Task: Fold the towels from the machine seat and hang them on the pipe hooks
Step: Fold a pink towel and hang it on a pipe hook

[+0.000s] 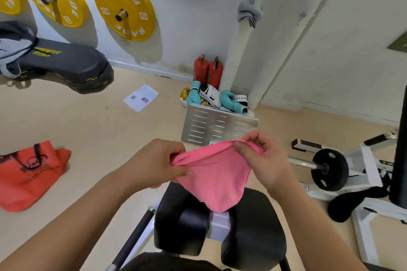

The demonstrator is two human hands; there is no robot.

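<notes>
Pink towel (217, 174) hangs at the centre of the frame, stretched along its top edge between the two hands, with its lower part drooping to a rounded point. The left hand (154, 160), centre left, pinches the towel's left corner between thumb and curled fingers. The right hand (267, 160), centre right, grips the right corner the same way, thumb pressed on the front of the cloth. The towel's tip hangs just above the black padded machine seat (253, 237) in the lower centre; whether it touches the seat cannot be told.

In the upper right a white pipe (241, 55) runs up the wall, and a folded grey towel (250, 12) hangs from a hook on it. A second hook (302, 15) sits on the next pipe to the right. Yellow weight plates (124, 6) are mounted on the wall at upper left. Behind the hands stands a slotted metal box (218, 127) holding boxing gloves (229, 99), with two red fire extinguishers (208, 70) behind it. An orange bag (28, 174) lies on the floor at the left.
</notes>
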